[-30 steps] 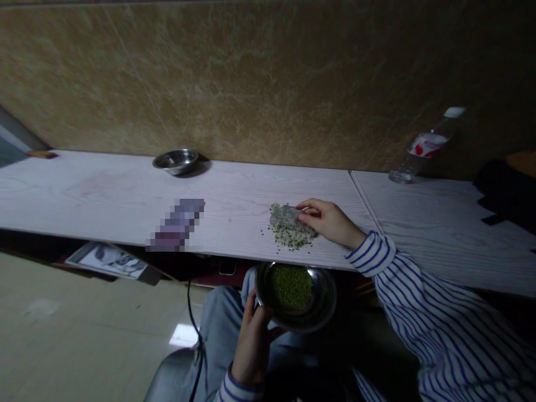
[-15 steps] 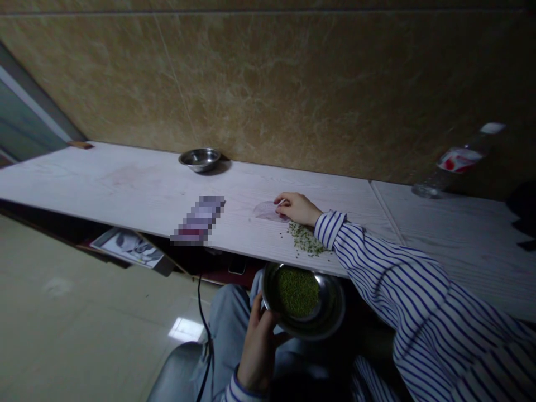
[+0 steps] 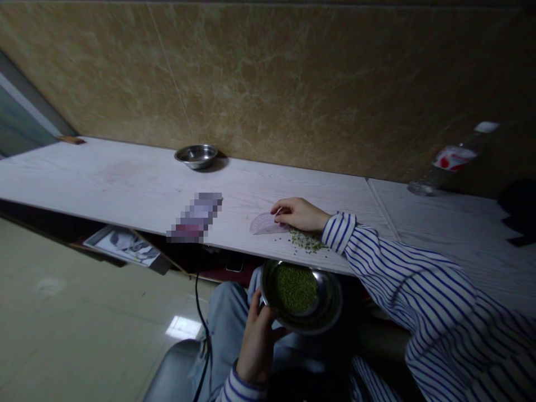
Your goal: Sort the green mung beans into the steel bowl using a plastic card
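My right hand point(image 3: 302, 214) pinches a clear plastic protractor point(image 3: 263, 223) by its right part, low over the white tabletop. Close beneath that hand and wrist lies a scattered patch of small green beans point(image 3: 307, 240), partly covered by the sleeve. Below the table's front edge, my left hand point(image 3: 258, 335) grips the left rim of a steel bowl point(image 3: 330, 312), thumb and fingers about its side. More green beans point(image 3: 296, 287) fill the bottom of this bowl, which is tilted a little over my lap.
A second steel bowl point(image 3: 196, 157) stands near the wall. A blurred-out flat item point(image 3: 196, 218) lies at the table's front edge. To the right stands a clear bottle point(image 3: 450, 159) with a white cap. Below are an open drawer point(image 3: 123, 245) and a black cable point(image 3: 202, 318).
My right hand has shifted slightly down with the protractor, which now shows more of its curved shape to the left of the beans. The left hand still holds the bowl.
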A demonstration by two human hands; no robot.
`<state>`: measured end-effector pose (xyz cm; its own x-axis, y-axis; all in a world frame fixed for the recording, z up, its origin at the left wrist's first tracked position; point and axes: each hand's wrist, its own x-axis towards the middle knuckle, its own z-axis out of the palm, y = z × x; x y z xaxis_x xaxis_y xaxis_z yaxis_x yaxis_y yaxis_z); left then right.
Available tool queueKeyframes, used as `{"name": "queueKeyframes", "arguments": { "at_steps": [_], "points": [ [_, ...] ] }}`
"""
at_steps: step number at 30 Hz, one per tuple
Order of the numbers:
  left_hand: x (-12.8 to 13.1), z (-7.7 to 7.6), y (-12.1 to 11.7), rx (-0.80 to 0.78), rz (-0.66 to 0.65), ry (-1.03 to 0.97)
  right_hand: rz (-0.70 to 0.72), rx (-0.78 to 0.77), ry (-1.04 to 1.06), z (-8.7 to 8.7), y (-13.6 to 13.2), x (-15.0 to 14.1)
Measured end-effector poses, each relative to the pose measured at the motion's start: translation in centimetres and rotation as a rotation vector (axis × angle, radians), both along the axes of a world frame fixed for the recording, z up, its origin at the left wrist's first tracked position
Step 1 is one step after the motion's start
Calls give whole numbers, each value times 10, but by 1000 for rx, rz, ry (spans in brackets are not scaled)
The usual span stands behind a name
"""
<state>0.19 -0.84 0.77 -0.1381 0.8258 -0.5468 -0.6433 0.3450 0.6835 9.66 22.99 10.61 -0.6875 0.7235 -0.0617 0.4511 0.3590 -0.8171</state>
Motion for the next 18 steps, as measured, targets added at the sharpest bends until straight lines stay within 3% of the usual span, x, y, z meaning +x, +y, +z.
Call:
{"name": "queueKeyframes", "arguments": {
  "at_steps": [4, 18],
  "points": [
    [1, 1, 0, 6, 18, 7, -5, -13, 3, -1, 2, -4],
    [-8, -1, 0, 43, 13, 13, 217, -38, -59, 1, -9, 8]
  ]
}}
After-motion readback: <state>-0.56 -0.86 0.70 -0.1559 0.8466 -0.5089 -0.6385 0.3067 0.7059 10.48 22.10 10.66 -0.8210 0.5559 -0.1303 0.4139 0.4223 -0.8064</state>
